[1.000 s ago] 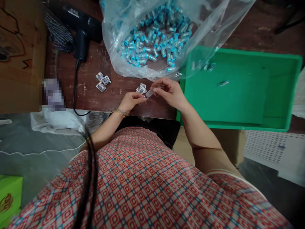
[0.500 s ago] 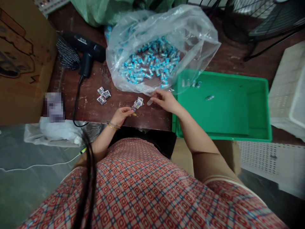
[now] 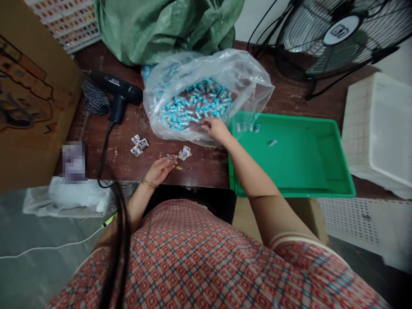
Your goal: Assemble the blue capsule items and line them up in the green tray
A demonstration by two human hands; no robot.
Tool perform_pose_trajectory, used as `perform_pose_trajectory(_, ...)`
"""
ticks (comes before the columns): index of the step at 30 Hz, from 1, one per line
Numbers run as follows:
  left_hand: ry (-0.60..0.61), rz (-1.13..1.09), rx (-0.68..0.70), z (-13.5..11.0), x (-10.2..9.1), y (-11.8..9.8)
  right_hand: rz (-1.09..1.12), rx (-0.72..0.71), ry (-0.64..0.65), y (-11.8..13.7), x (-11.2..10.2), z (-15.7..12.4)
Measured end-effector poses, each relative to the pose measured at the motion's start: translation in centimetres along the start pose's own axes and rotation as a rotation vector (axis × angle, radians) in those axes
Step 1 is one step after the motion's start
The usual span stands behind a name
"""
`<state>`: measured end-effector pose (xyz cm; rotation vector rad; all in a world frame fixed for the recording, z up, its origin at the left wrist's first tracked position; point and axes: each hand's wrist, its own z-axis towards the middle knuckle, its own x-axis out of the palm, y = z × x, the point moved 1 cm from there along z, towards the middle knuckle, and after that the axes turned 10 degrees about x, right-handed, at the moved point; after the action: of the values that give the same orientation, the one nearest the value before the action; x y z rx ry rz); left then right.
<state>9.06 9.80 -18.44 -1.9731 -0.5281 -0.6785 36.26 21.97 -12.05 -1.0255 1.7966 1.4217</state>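
My right hand (image 3: 215, 128) rests at the mouth of a clear plastic bag (image 3: 206, 92) full of small blue-capped tubes (image 3: 196, 107), fingers curled on the bag's near edge; what they hold, if anything, is hidden. Near the table's front edge my left hand (image 3: 160, 168) is palm up, fingertips pinching a tiny packet (image 3: 170, 158). A small pile of printed packets (image 3: 184, 152) lies just to its right, and a little brown piece (image 3: 179, 168) sits on the wood nearby.
A green tray (image 3: 289, 159) with a few tubes (image 3: 272, 143) stands right of the bag. More packets (image 3: 139, 145) lie left. A black heat gun (image 3: 119, 94) with cord, a cardboard box (image 3: 28, 98), a green sack (image 3: 161, 25), a fan (image 3: 334, 34) and white crates (image 3: 376, 128) surround the table.
My right hand has gone from in front of me up into the bag's mouth. My left hand has dropped back toward the table edge with the packet. The view has tilted upward.
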Motion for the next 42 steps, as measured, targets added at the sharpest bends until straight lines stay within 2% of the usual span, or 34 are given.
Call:
perform_pose_trajectory(2,-0.018,0.001,-0.014,-0.2,0.2,0.3,-0.158,0.051,0.021,-0.4,0.5,1.6)
perform_pose_trajectory(4,-0.026,0.008,-0.029,-0.3,0.5,0.6,-0.219,-0.01,0.069,0.8,2.1,1.3)
perform_pose_trajectory(8,-0.04,0.026,-0.036,-0.7,0.6,0.7,-0.327,-0.018,0.101,3.5,5.7,-3.3)
perform_pose_trajectory(11,-0.064,0.045,-0.03,-0.8,0.1,0.4,-0.348,-0.034,0.126,3.0,6.0,-5.4)
perform_pose_trajectory(15,-0.058,0.068,-0.037,-0.6,-0.1,0.2,-0.32,0.025,0.11,0.5,3.9,-3.7)
perform_pose_trajectory(21,0.009,0.065,-0.048,-1.0,0.7,0.5,-0.202,0.143,-0.076,-3.4,-1.6,1.3)
perform_pose_trajectory(24,0.02,0.053,-0.046,-1.2,0.9,0.7,-0.135,0.212,-0.244,-5.3,-4.4,3.8)
perform_pose_trajectory(25,0.019,0.045,-0.047,-1.2,1.0,0.7,-0.139,0.246,-0.287,-5.8,-5.1,4.6)
perform_pose_trajectory(27,0.014,0.026,-0.051,-1.1,1.2,0.8,-0.205,0.306,-0.287,-6.0,-5.6,5.8)
perform_pose_trajectory(29,0.014,0.011,-0.054,-1.1,1.4,1.0,-0.292,0.343,-0.228,-5.2,-5.0,6.4)
perform_pose_trajectory(31,0.017,0.003,-0.051,-1.0,1.6,1.0,-0.348,0.312,-0.154,-3.4,-3.4,6.2)
perform_pose_trajectory(36,0.013,0.026,-0.027,-1.0,1.2,1.1,-0.353,0.051,0.02,2.6,2.2,3.2)
perform_pose_trajectory(38,0.011,0.038,-0.022,-1.0,0.8,1.1,-0.331,-0.017,0.053,4.2,3.6,2.1)
perform_pose_trajectory(40,0.011,0.04,-0.023,-1.1,0.4,0.9,-0.314,-0.059,0.077,4.8,4.0,2.1)
perform_pose_trajectory(42,0.009,0.035,-0.025,-1.2,0.1,0.7,-0.28,-0.075,0.066,4.2,3.0,3.3)
